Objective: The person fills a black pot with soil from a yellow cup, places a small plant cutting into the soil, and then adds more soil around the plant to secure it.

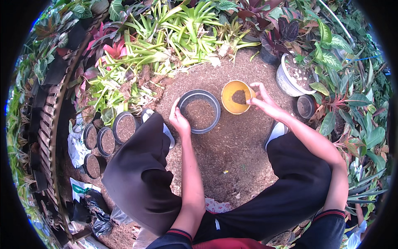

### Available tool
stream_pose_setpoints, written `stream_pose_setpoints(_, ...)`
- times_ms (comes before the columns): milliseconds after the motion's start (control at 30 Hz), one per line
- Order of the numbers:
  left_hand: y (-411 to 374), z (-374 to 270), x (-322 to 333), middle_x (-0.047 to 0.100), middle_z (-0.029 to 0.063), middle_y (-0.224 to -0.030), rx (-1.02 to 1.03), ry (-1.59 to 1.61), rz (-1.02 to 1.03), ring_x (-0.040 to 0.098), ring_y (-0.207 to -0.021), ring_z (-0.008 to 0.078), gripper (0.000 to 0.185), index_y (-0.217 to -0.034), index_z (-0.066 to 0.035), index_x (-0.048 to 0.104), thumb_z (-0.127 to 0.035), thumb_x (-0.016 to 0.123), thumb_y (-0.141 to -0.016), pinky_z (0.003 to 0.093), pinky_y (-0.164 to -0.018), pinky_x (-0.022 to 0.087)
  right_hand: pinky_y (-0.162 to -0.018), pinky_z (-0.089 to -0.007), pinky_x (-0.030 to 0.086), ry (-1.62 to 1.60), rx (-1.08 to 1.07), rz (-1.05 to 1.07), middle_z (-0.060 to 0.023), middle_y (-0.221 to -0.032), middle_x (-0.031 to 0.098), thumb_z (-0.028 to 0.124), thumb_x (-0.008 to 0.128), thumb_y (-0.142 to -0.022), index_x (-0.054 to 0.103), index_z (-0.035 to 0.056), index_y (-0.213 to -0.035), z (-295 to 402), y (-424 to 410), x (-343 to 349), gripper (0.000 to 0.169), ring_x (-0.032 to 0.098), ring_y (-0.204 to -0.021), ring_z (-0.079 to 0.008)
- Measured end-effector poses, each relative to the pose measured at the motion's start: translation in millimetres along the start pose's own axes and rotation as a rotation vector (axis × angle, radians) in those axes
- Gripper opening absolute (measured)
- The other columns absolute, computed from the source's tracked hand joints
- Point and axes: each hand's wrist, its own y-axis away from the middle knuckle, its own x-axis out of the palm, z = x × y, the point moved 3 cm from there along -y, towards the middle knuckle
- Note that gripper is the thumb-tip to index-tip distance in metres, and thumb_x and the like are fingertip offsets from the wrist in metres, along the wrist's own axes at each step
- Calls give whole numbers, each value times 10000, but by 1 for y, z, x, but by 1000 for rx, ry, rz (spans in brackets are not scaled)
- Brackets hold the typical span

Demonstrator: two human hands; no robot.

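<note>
A round black plastic pot, part filled with brown soil mix, is on the ground between my feet. Against its left side lies my left hand, fingers along the outside of the rim; whether it grips the pot is unclear. My right hand holds a yellow plastic pot by its right rim, thumb and fingers pinching the wall. That pot is tilted with its mouth facing me, and a small patch of dark soil shows inside. The two pots are close together, with a narrow gap between their rims.
Several soil-filled black pots stand left of my knee. Uprooted green bromeliads are heaped ahead. A white pot and a small dark pot stand at right among leafy plants. Black plastic bags lie lower left.
</note>
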Motion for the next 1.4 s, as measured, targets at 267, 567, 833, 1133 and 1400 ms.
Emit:
stream_pose_setpoints(267,-1,1,0,706,166,-1273,25,-52,-3,640,-1218,238,376,-1280,75,667,-17,413,-1018,363,-1110,433,-1135,-524,402,603,-698,-114,-278,-1403,333,344,877,-773,377,178,-1470,81,6,62,874,388,-1353,-500)
stream_pose_setpoints(567,0,-5,0,709,151,-1275,33,-84,12,640,-1217,233,372,-1288,61,668,-29,425,-1020,360,-1105,432,-1133,-562,394,871,-1123,-169,-277,-1461,291,257,891,-728,461,231,-1456,86,-2,79,846,359,-1388,-504)
stream_pose_setpoints(833,0,-8,1,709,143,-1280,35,-42,11,630,-1234,228,367,-1280,59,676,-33,426,-1027,361,-1118,416,-1125,-526,391,404,-383,-508,-288,-1385,302,394,892,-738,298,114,-1462,29,-13,34,977,363,-1336,-487)
stream_pose_setpoints(1133,0,-1,0,721,157,-1234,33,-6,-21,657,-1172,225,370,-1266,75,674,-13,411,-1022,346,-1072,451,-982,-477,551,237,667,244,-257,-1461,400,621,781,-802,203,74,-1493,-88,41,77,1054,465,-1352,-387)
stream_pose_setpoints(1400,-1,0,1,707,161,-1262,-15,19,-7,639,-1211,227,373,-1273,92,664,-3,407,-1020,352,-1109,430,-987,-475,551,67,896,640,-240,-1469,439,664,747,-810,147,56,-1483,-122,57,137,1087,525,-1339,-341)
